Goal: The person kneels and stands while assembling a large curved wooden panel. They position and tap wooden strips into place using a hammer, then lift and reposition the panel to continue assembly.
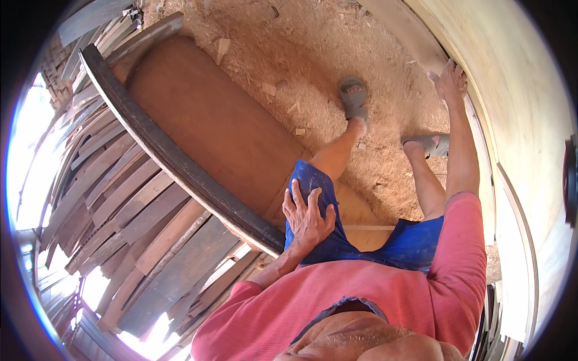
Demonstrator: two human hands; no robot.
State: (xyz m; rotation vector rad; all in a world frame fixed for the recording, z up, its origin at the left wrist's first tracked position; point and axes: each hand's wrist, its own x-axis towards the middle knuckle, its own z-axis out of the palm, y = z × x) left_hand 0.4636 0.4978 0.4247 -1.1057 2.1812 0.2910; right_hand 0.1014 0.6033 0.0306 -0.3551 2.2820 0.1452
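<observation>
My left hand rests on the left thigh of my blue shorts, fingers spread, holding nothing. My right arm reaches forward along a large pale wooden panel, which looks curved in this view. At the foot of that panel, my right hand has its fingers curled at the edge of a wooden board, with the thumb on the near side. The fingertips are partly hidden against the panel.
A brown sheet-like surface with a dark raised rim lies at left. Stacked planks fill the space beyond it. Sawdust and wood scraps cover the ground around my sandalled feet. A thin strip leans at the right.
</observation>
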